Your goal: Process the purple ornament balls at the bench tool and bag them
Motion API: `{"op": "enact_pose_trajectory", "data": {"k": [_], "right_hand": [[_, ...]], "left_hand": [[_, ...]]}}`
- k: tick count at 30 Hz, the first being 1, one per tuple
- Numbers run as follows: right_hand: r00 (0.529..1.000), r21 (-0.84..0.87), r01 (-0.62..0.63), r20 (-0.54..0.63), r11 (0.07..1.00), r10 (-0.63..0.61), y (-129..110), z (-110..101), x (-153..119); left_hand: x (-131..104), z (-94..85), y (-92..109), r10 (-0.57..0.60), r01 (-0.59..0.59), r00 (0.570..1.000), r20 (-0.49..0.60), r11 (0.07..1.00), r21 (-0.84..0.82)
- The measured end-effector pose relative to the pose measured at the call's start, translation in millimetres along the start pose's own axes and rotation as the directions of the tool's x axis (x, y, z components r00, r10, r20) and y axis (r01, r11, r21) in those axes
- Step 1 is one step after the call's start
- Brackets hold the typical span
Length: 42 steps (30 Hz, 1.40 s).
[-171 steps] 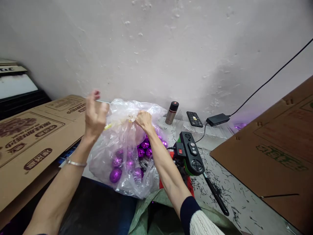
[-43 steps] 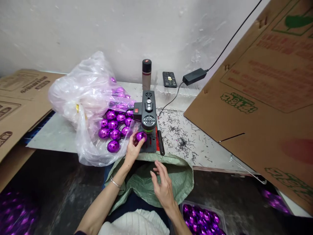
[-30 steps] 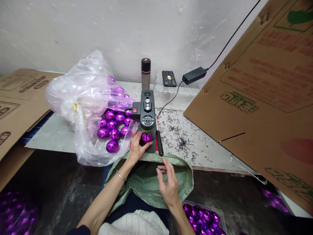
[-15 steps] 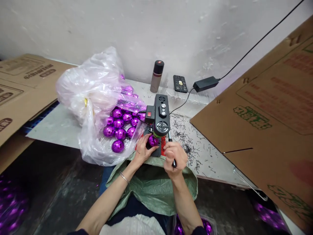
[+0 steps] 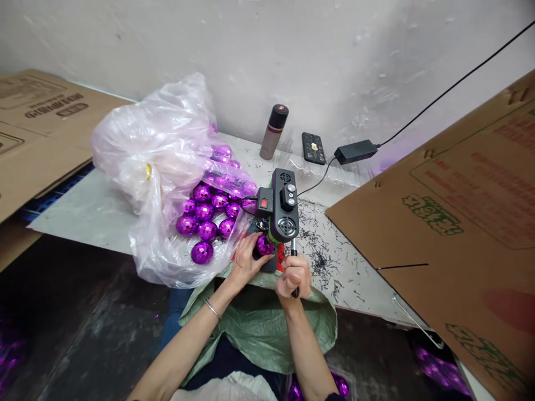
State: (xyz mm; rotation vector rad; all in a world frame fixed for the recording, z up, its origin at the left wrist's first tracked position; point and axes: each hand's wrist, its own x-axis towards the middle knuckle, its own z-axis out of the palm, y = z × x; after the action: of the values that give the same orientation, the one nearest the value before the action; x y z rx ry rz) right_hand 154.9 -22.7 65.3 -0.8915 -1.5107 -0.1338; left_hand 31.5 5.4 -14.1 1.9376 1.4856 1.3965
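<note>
My left hand [image 5: 247, 260] holds a shiny purple mirror ball [image 5: 265, 245] between thumb and fingers, beneath the front end of a black bench machine [image 5: 285, 203] with round vents and buttons. Around the black grip of the machine's lever [image 5: 295, 273] my right hand [image 5: 294, 277] is closed in a fist. The spot where ball and machine meet is hidden under the machine's head. To the left, more purple mirror balls [image 5: 202, 252] spill from the mouth of a clear plastic bag [image 5: 150, 139]. Green woven fabric [image 5: 251, 323] lies below my hands.
Small dark pins [image 5: 320, 256] are scattered right of the machine. A bottle [image 5: 274, 132], a phone [image 5: 313, 148] and a power adapter [image 5: 356, 151] with its cord stand or lie along the wall. Cardboard [image 5: 451, 223] leans at the right; a cardboard box [image 5: 54, 128] is at the left.
The fist on the lever sits slightly lower and closer to the left hand. My left hand keeps the ball under the machine. The whole view has shifted a little.
</note>
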Motion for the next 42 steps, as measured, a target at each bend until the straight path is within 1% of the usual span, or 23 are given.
{"op": "enact_pose_trajectory", "data": {"k": [3,10,15,18,20,23,24,25,27,28,30,32,33,34,35,37,38,39,40,42], "right_hand": [[1.000,0.011,-0.008,-0.002,1.000,0.008,1.0,0.9,-2.1],[1.000,0.053,-0.007,-0.012,0.999,0.007,3.5,3.3,-4.5],[0.999,0.062,0.050,0.000,0.997,-0.050,7.5,6.5,-6.8],[0.997,0.062,0.073,0.004,0.995,-0.074,3.5,4.9,0.5],[1.000,0.064,0.027,0.002,0.998,-0.028,-4.8,1.2,13.4],[0.990,0.086,-0.141,0.026,0.986,0.139,-21.5,-5.9,41.2],[0.980,0.088,-0.197,0.041,0.976,0.194,-26.4,-7.9,50.2],[0.974,0.095,-0.223,0.056,0.970,0.219,-30.3,-9.5,57.6],[0.971,0.106,-0.237,0.066,0.966,0.231,-34.5,-11.5,65.7],[0.973,0.110,-0.227,0.063,0.968,0.221,-34.7,-11.9,65.9],[0.980,0.109,-0.198,0.051,0.974,0.193,-32.7,-11.8,60.4],[0.985,0.102,-0.171,0.045,0.980,0.167,-29.6,-10.6,51.4],[0.987,0.099,-0.160,0.041,0.982,0.157,-28.3,-9.8,47.2],[0.988,0.098,-0.153,0.035,0.983,0.150,-27.4,-8.9,43.8],[0.989,0.098,-0.149,0.028,0.984,0.147,-26.8,-8.0,41.6],[0.990,0.100,-0.143,0.010,0.985,0.143,-26.9,-6.5,40.0],[0.990,0.102,-0.139,0.003,0.985,0.140,-27.1,-6.1,40.2],[0.991,0.104,-0.134,0.002,0.986,0.134,-27.4,-5.9,40.8],[0.992,0.104,-0.129,0.005,0.986,0.129,-27.5,-6.0,41.4],[0.993,0.100,-0.117,0.024,0.988,0.115,-27.3,-6.9,42.3]], "left_hand": [[0.5,-0.7,0.2,-0.002,0.002,1.000,0.010,1.000,-0.001],[2.1,0.4,-0.8,0.030,-0.030,1.000,-0.007,1.000,-0.001],[1.3,1.6,-1.6,0.003,-0.003,1.000,0.001,1.000,-0.007],[3.9,0.3,-1.9,-0.003,0.004,1.000,0.026,1.000,-0.018],[7.3,-1.2,-2.5,0.003,-0.002,0.999,0.041,1.000,-0.031],[7.4,-5.5,-3.6,0.007,-0.004,0.999,0.052,0.999,-0.050],[3.8,-8.2,-3.5,0.003,0.000,0.999,0.053,0.999,-0.049],[-2.4,-12.0,-3.1,0.002,0.000,0.998,0.058,0.999,-0.043],[-21.7,-23.3,-0.4,0.038,-0.036,0.995,0.094,0.999,-0.021],[-33.6,-30.7,1.9,0.084,-0.083,0.989,0.126,0.996,-0.008],[-55.5,-48.5,8.0,0.201,-0.207,0.959,0.198,0.978,0.009],[-65.3,-67.9,13.7,0.278,-0.291,0.933,0.229,0.956,0.027],[-62.8,-77.3,15.2,0.289,-0.306,0.933,0.214,0.951,0.050],[-55.1,-86.0,15.2,0.278,-0.296,0.944,0.176,0.951,0.087],[-42.5,-93.6,13.3,0.253,-0.269,0.960,0.122,0.954,0.136],[-8.1,-104.8,4.2,0.172,-0.170,0.985,0.015,0.952,0.256],[10.6,-108.1,-2.1,0.131,-0.128,0.991,0.010,0.943,0.309],[28.1,-109.9,-8.9,0.093,-0.114,0.993,0.074,0.928,0.355],[43.1,-110.5,-15.5,0.061,-0.120,0.985,0.159,0.911,0.394],[63.6,-109.0,-26.0,0.018,-0.165,0.947,0.320,0.883,0.439]]}}
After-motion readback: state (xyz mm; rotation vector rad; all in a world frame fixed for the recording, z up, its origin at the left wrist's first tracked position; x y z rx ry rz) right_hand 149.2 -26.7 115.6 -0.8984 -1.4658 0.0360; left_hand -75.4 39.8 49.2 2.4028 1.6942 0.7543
